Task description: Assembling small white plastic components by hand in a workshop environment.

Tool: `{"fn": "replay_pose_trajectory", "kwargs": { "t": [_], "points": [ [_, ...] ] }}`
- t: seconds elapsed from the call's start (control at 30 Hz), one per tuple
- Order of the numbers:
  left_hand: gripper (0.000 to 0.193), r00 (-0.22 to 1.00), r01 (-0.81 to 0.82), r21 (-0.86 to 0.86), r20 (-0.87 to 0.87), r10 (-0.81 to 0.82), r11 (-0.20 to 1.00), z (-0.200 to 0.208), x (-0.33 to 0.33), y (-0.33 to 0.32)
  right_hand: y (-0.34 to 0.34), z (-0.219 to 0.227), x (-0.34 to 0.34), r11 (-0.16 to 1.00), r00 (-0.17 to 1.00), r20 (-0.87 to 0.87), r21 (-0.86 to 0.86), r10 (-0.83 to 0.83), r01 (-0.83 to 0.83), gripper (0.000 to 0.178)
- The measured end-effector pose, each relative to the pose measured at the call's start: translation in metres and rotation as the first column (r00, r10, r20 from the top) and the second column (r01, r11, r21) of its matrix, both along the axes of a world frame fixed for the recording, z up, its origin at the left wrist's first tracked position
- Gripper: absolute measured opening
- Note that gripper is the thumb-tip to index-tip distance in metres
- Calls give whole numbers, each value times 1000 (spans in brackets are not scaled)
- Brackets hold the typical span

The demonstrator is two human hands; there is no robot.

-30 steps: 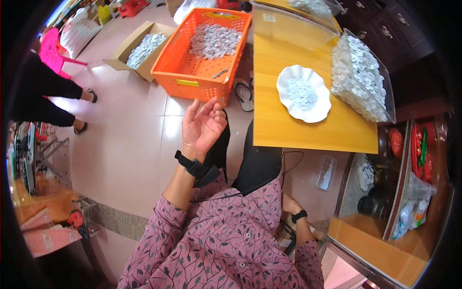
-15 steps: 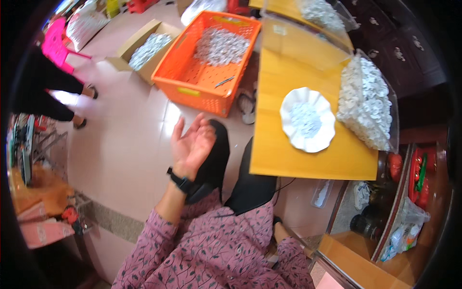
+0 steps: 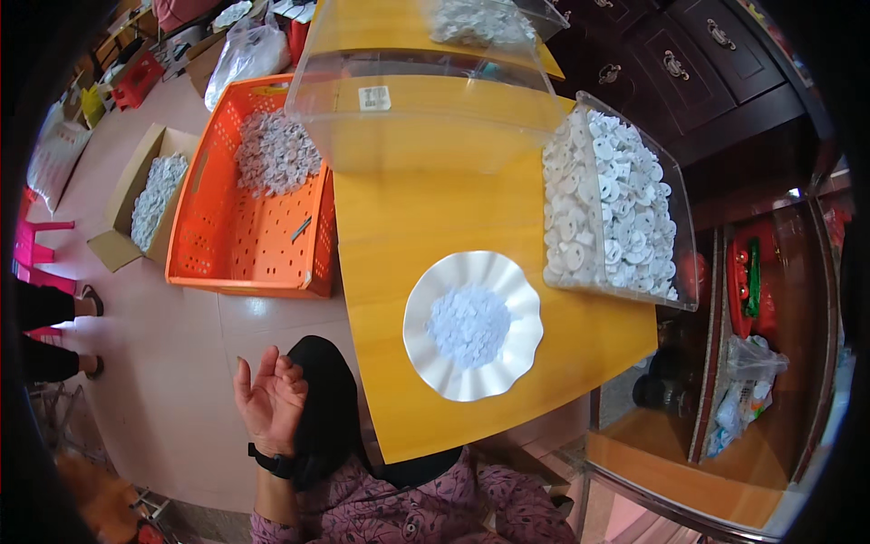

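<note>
Palm up and empty, my left hand (image 3: 273, 399) rests by my left knee, with its thumb apart and fingers loosely curled. A dark watch is on its wrist. My right sleeve shows at the lower edge, but the hand is out of sight. On the yellow table (image 3: 426, 204) in front of me sits a white scalloped dish (image 3: 512, 363) holding a heap of small pale flat pieces (image 3: 468, 325). Right of the dish, a clear bin (image 3: 684, 267) is full of white round parts with holes.
Left of the table, an orange crate (image 3: 267, 258) holds small whitish parts and a thin metal tool. A cardboard box (image 3: 113, 227) of similar parts lies beyond it. An upright clear box (image 3: 426, 118) stands at the table's back. Dark drawers and shelves line the right.
The view has swung right, so the table, dish and bins sit further left and the table looks larger. My left hand stays raised near the knee, palm up.
</note>
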State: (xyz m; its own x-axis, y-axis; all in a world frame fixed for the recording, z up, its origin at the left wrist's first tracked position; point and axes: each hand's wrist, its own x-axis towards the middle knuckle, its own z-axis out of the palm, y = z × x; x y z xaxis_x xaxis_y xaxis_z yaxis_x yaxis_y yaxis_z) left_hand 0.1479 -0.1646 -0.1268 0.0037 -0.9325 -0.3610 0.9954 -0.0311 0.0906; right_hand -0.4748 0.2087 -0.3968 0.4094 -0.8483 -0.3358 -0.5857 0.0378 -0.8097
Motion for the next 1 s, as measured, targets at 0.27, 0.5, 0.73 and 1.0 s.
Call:
{"fn": "replay_pose_trajectory", "kwargs": {
  "t": [0.27,0.5,0.73,1.0],
  "points": [
    [48,999,-14,-21,41,15,1000,16,-14,-11,-26,-52,-16,995,997,73,-102,3,5,22],
    [45,988,23,-84,151,-10,996,27,-26,1,-58,-109,19,993,987,156,-121,37,-18,22],
    [35,885,145,-39,452,-112,989,62,-26,16,-164,-155,123,985,967,246,-171,73,-31,22],
    [22,822,210,16,538,-185,978,86,-42,-27,-246,-136,94,971,970,243,-228,-12,68,22]
  ]
}}
